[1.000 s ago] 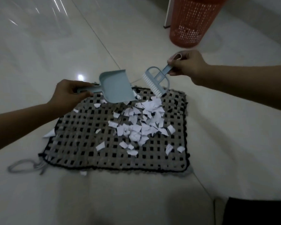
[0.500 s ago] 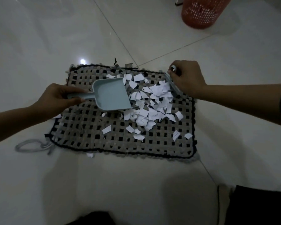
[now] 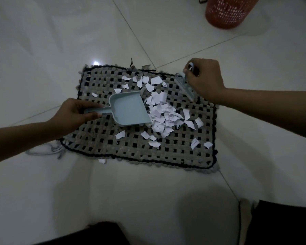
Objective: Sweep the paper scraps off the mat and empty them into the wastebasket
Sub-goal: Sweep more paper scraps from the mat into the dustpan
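Observation:
A grey and black woven mat [image 3: 113, 144] lies on the tiled floor. White paper scraps [image 3: 163, 117] are piled at its middle, with loose ones scattered around. My left hand [image 3: 74, 114] grips the handle of a light blue dustpan [image 3: 129, 110], whose open lip rests on the mat against the left side of the pile. My right hand [image 3: 204, 77] grips a light blue hand brush [image 3: 184, 85] at the mat's far right edge, bristles down and mostly hidden. The orange perforated wastebasket [image 3: 226, 12] stands on the floor at the far right.
A grey cord loop [image 3: 44, 151] trails off the mat's near left corner. One scrap [image 3: 102, 160] lies on the floor by the near edge. Dark clothing [image 3: 286, 225] fills the bottom right, and more shows at the bottom middle.
Both tools came down from above the mat's far edge. The dustpan now rests against the pile and the brush sits at the mat's right edge. The view has tilted down.

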Available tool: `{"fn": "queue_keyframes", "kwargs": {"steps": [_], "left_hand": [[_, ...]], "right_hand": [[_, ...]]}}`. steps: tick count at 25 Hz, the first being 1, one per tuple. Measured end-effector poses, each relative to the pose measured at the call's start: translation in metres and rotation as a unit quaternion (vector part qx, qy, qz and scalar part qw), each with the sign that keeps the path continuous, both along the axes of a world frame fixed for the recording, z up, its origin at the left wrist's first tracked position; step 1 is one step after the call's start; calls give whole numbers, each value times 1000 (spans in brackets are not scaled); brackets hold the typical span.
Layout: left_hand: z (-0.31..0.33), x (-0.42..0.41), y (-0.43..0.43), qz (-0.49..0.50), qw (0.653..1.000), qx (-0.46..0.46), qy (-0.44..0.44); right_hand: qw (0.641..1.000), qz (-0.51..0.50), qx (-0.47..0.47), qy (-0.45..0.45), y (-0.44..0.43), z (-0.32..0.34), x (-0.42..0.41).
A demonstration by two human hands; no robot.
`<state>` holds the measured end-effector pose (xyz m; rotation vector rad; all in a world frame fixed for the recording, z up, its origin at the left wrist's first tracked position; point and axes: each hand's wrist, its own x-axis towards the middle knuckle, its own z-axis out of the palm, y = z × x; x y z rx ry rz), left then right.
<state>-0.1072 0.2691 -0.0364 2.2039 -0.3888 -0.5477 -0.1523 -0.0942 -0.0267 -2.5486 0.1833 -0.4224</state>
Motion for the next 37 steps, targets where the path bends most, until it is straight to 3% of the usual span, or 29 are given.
{"fn": "queue_keyframes", "kwargs": {"steps": [7, 11, 14, 18, 26, 29, 34, 37], "left_hand": [[5, -22, -13, 4, 999, -36, 18], [5, -34, -17, -13, 999, -42, 26], [4, -45, -23, -40, 998, -47, 33], [3, -53, -31, -69, 996, -45, 37], [2, -51, -34, -47, 999, -13, 17], [2, -51, -35, -39, 999, 11, -16], [4, -54, -44, -49, 997, 26, -50], [3, -51, -42, -52, 997, 36, -50]], "right_hand": [[992, 116, 4, 43, 46, -7, -18], [981, 126, 92, 111, 22, 26, -10], [925, 188, 171, 284, -16, 54, -14], [844, 242, 164, 450, -37, 47, -39], [877, 223, 220, 365, -42, 35, -38], [862, 250, 209, 388, -43, 44, -35], [818, 301, 104, 479, -36, 22, -52], [861, 280, 101, 413, -34, 17, -50]]}}
